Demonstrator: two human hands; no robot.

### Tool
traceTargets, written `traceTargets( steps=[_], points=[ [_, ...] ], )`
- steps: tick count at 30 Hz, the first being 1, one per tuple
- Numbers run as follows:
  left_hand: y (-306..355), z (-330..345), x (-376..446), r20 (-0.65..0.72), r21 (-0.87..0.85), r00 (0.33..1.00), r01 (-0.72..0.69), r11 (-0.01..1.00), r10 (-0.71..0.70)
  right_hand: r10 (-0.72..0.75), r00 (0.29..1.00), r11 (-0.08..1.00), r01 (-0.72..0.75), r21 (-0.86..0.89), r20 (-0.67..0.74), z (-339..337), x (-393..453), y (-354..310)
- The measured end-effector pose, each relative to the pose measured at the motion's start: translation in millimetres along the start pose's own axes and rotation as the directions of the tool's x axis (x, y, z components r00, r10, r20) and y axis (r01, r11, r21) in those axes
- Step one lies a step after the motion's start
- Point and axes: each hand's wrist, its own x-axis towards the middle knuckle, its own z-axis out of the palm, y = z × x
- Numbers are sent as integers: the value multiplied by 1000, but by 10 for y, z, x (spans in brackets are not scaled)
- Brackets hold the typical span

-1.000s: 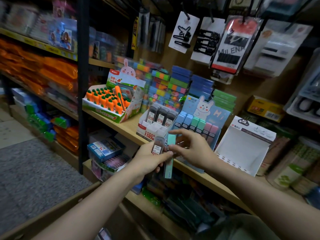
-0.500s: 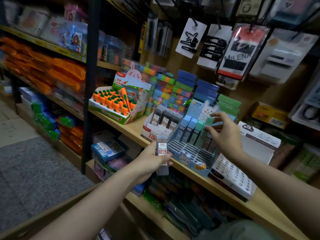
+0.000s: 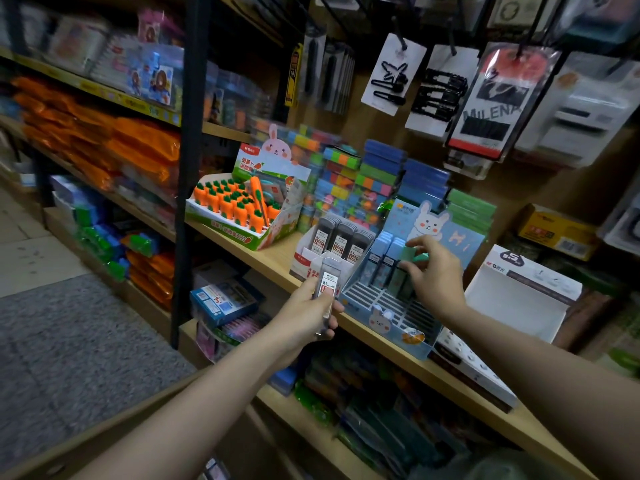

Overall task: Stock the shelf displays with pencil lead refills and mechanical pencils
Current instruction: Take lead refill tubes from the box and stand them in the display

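The left hand (image 3: 304, 317) grips a flat, clear plastic lead refill case (image 3: 327, 289) upright, in front of the wooden shelf (image 3: 273, 261) edge. Further in, the right hand (image 3: 434, 271), fingers curled, pinches a green refill case (image 3: 407, 259) in the back row of the blue cardboard rabbit display (image 3: 391, 306). Left of it stands a white display (image 3: 311, 261) with dark cases.
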Motion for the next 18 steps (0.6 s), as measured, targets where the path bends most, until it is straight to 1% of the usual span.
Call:
traceTargets(
  steps=[3, 6, 8, 11, 13, 14, 16, 17, 18],
  points=[
    [-22, -18, 17, 6, -21, 1000, -3, 1000, 3, 38, 999, 999, -38, 12, -35, 66, 3, 33],
    [-65, -43, 43, 13, 17, 1000, -26, 1000, 25, 56, 997, 998, -57, -16, -56, 108, -11, 71],
    [-98, -44, 58, 11, 24, 999, -38, 999, 38, 59, 997, 998, -60, -31, -47, 113, -15, 77],
    [-145, -2, 60, 3, -24, 999, -41, 999, 41, 64, 998, 997, -65, -51, -19, 62, -30, 41],
    [-170, 28, 59, -2, -28, 999, -48, 998, 48, 59, 998, 996, -61, -70, -26, 7, -54, -12],
    [-183, 37, 59, -3, -24, 999, -53, 998, 52, 68, 997, 996, -69, -48, -31, -22, -74, -51],
    [-188, 52, 61, 2, -11, 998, -62, 998, 62, 107, 994, 990, -106, 92, -6, -64, -121, -182],
    [-182, 53, 60, 9, -4, 998, -66, 998, 66, 108, 993, 978, -116, 174, 55, -68, -147, -268],
    [-177, 55, 63, 18, 2, 998, -68, 998, 68, 76, 987, 970, -107, 221, 144, -58, -175, -359]
  ],
)
